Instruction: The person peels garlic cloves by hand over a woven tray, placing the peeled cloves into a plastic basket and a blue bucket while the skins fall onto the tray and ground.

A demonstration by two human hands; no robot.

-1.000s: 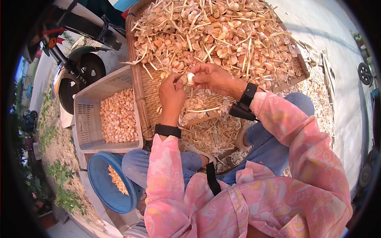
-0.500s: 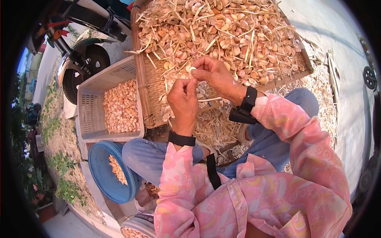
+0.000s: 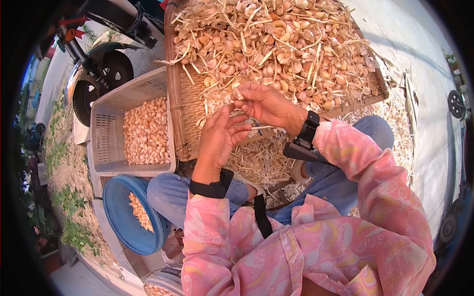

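My right hand [image 3: 269,106] is raised over the near edge of the woven tray [image 3: 183,106], its thumb and fingers pinched on a small garlic clove [image 3: 237,93] that they partly cover. Just left of it, my left hand [image 3: 217,135] is turned with its fingers apart and holds nothing that I can see. Its fingertips are close to the right fingertips. On the tray behind both hands lies a heap of garlic cloves [image 3: 276,54] mixed with dry skins and stalks.
Left of the tray stands a pale plastic crate [image 3: 106,148] with many cloves inside. Nearer is a blue bucket [image 3: 116,217] holding peeled cloves, then another container [image 3: 170,278] with cloves. Skins and stalks [image 3: 261,158] litter the ground between my legs. A wheel [image 3: 116,69] is beyond the crate.
My left hand has opened from its pinch and turned, moving slightly left and away from the clove. My right hand keeps its pinch in nearly the same place.
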